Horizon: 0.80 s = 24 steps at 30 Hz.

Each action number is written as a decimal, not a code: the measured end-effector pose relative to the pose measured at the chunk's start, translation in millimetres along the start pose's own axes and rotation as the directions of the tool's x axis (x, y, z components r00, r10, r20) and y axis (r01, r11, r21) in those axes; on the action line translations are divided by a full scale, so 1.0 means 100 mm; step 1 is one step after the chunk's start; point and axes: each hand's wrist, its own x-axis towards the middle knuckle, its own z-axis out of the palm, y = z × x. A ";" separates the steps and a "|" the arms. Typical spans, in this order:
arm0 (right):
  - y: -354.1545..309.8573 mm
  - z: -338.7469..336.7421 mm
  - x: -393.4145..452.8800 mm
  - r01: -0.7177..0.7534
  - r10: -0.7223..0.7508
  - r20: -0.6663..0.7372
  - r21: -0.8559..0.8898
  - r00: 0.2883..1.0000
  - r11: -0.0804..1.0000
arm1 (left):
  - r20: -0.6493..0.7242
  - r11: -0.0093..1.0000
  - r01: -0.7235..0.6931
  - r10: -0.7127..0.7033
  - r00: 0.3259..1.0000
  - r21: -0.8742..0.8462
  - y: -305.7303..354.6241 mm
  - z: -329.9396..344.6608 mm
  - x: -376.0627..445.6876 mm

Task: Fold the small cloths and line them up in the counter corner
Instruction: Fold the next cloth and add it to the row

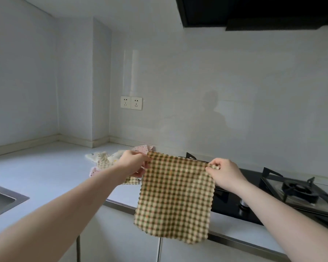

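A green-and-cream checked cloth (173,197) hangs flat in the air above the counter's front edge. My left hand (133,163) pinches its upper left corner and my right hand (223,172) pinches its upper right corner. Behind my left hand a loose pile of small cloths (102,157) lies on the pale counter (45,167), with a pink dotted one (143,148) at the back. My left hand and the held cloth hide part of the pile. The counter corner (59,140) lies far left against the walls.
A black gas hob (273,195) with burner grates sits to the right. A steel sink (2,199) is at the left edge. Two wall sockets (131,103) are above the counter, and a dark range hood (254,12) hangs top right.
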 end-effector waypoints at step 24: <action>0.69 0.71 0.55 0.086 -0.085 -0.073 0.002 0.994 0.996 | 0.024 0.992 0.097 -0.099 0.995 0.079 -0.75 0.41 0.81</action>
